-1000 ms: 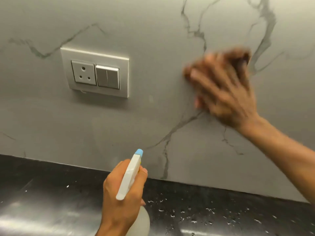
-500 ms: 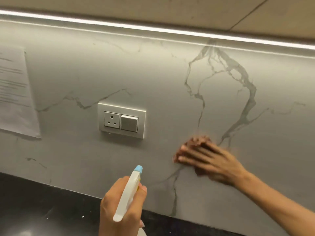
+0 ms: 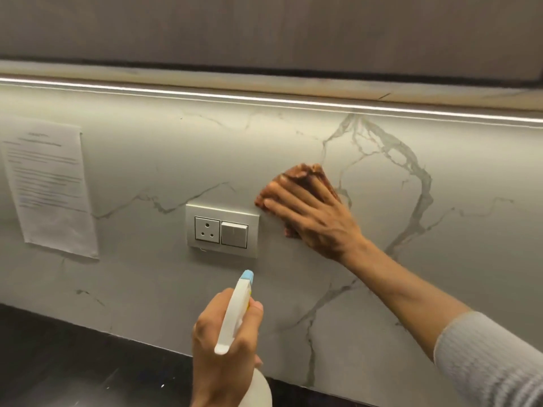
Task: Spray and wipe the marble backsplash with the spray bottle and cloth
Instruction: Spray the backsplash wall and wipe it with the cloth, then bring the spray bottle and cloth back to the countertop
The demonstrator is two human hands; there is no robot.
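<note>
The right hand (image 3: 314, 218), flat on the brown cloth (image 3: 305, 174), has swept up beside the socket plate (image 3: 222, 229); the left hand (image 3: 223, 345) still grips the spray bottle (image 3: 235, 312), so wiping advances.

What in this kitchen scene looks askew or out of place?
The paper sheet stuck to the marble backsplash hangs tilted, its lower corners swung right. The socket plate sits nearly level.

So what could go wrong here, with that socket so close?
The spray bottle in the left hand has its nozzle aimed just below the socket and switch plate; a squirt could wet it. The cloth under the right hand sits beside the plate's corner and might drag moisture onto it.
</note>
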